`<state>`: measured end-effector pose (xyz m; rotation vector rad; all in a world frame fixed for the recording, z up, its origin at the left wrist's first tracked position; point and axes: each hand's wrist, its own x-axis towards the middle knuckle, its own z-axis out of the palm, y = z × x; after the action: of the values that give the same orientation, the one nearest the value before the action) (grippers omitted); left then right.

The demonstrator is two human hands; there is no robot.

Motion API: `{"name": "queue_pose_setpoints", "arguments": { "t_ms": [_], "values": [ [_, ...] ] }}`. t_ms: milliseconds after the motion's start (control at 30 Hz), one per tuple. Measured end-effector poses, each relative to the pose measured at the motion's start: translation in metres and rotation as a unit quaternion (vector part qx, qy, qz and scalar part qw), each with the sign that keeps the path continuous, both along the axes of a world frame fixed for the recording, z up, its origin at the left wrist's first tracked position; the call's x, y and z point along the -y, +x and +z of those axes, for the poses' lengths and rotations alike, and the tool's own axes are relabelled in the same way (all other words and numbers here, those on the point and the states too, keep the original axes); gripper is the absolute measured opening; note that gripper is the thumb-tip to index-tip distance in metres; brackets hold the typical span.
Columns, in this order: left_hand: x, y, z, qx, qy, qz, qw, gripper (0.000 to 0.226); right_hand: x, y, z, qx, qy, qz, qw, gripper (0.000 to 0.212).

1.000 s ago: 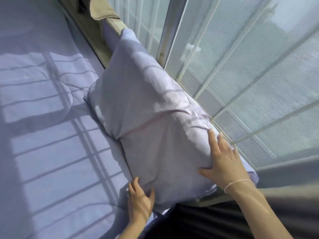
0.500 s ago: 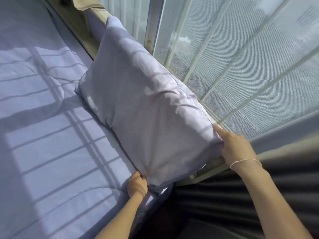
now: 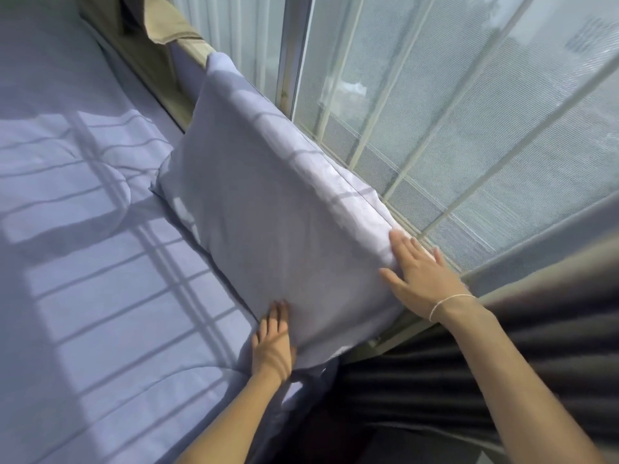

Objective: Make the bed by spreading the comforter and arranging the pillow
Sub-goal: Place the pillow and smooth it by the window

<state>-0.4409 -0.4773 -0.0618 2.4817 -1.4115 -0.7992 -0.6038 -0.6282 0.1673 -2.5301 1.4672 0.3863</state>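
No legible text, label, brand, number or sign appears on the pillow [image 3: 268, 229], the comforter [image 3: 83, 262], the curtain [image 3: 502, 363] or the window [image 3: 469, 128].

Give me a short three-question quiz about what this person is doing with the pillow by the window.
1. True or false: the pillow lies flat in the middle of the bed.
2. The right hand rests on the pillow's: A) corner nearest the window, B) far top corner, C) underside.
3. Fill in: the left hand touches the pillow's lower edge with ____ fingers.

Key:
1. False; it leans against the window side.
2. A.
3. Straight; neither hand grips the fabric.
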Motion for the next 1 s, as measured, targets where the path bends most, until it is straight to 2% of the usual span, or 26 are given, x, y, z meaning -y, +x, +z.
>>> {"name": "queue_pose_setpoints", "arguments": {
  "t_ms": [67, 100, 167, 200, 333, 500, 633, 800, 1000],
  "values": [
    [0.002, 0.005, -0.002, 0.026, 0.028, -0.033, 0.999, 0.093, 0.002, -0.001, 0.008, -0.052, 0.003, -0.03, 0.998, 0.079],
    [0.002, 0.006, -0.002, 0.038, 0.014, -0.027, 0.999, 0.094, 0.002, 0.003, 0.011, -0.048, -0.009, -0.033, 0.998, 0.085],
    [0.006, 0.01, -0.001, 0.053, -0.027, 0.006, 0.998, 0.092, -0.001, 0.02, 0.01, 0.013, -0.056, -0.011, 0.998, 0.087],
    [0.009, 0.014, -0.001, 0.061, -0.019, 0.0, 0.998, 0.091, -0.001, 0.031, 0.006, 0.049, -0.075, 0.009, 0.996, 0.086],
    [0.01, 0.024, -0.003, 0.071, 0.07, -0.063, 0.993, 0.087, 0.001, 0.05, -0.022, 0.076, -0.115, 0.06, 0.989, 0.076],
    [-0.007, 0.045, -0.011, 0.087, 0.137, -0.054, 0.985, 0.076, 0.0, 0.027, -0.043, 0.127, -0.149, 0.022, 0.98, 0.07],
    [-0.019, 0.069, -0.001, 0.129, 0.031, -0.025, 0.991, 0.083, -0.009, 0.029, -0.047, 0.109, -0.182, -0.001, 0.977, 0.071],
    [-0.002, 0.092, 0.037, 0.104, -0.013, -0.039, 0.994, 0.076, -0.031, 0.048, -0.042, 0.073, -0.226, 0.018, 0.971, 0.077],
    [0.001, 0.101, 0.08, 0.1, -0.078, -0.058, 0.99, 0.075, -0.071, 0.062, -0.045, 0.064, -0.219, 0.012, 0.974, 0.076]
  ]
}}
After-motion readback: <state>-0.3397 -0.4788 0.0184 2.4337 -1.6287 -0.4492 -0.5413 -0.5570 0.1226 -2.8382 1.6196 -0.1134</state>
